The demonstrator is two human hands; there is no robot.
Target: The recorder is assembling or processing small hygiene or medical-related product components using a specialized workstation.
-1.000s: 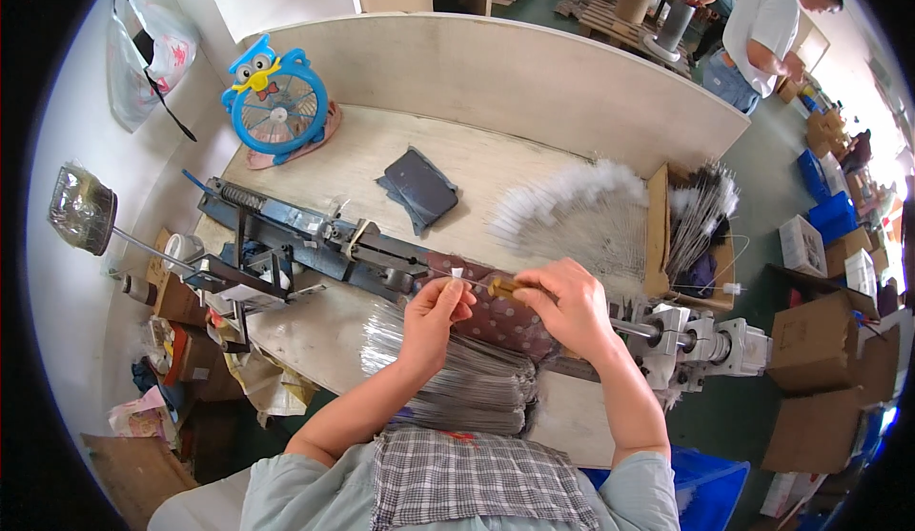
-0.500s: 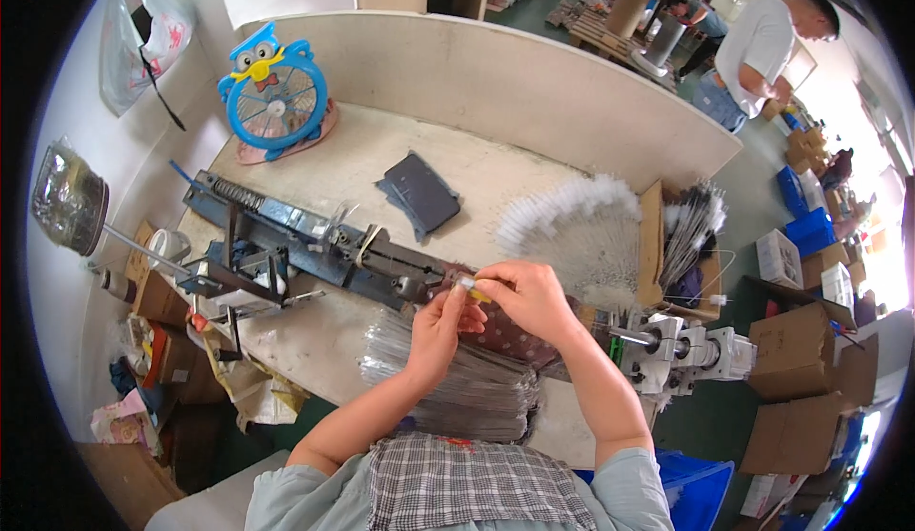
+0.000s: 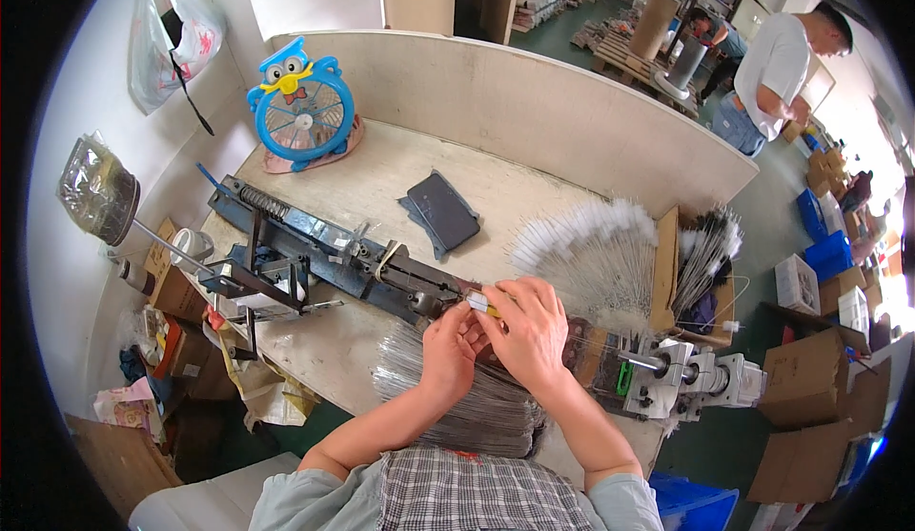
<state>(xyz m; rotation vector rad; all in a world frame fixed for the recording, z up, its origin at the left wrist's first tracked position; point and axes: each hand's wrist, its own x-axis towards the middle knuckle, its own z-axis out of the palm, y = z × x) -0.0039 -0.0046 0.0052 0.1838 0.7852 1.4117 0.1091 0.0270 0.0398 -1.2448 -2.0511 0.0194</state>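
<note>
Over one blue machine [image 3: 315,250], two hands [image 3: 496,336] pinch one small yellow-and-white piece [image 3: 479,304] together.

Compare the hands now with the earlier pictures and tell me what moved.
Both hands have closed together: the right hand drew left and now overlaps the left hand, fingertips pinching a small yellow-and-white piece against the long metal machine. A second ago they were slightly apart. The wire bundle, white brushes, dark pad and owl fan stayed put.
</note>
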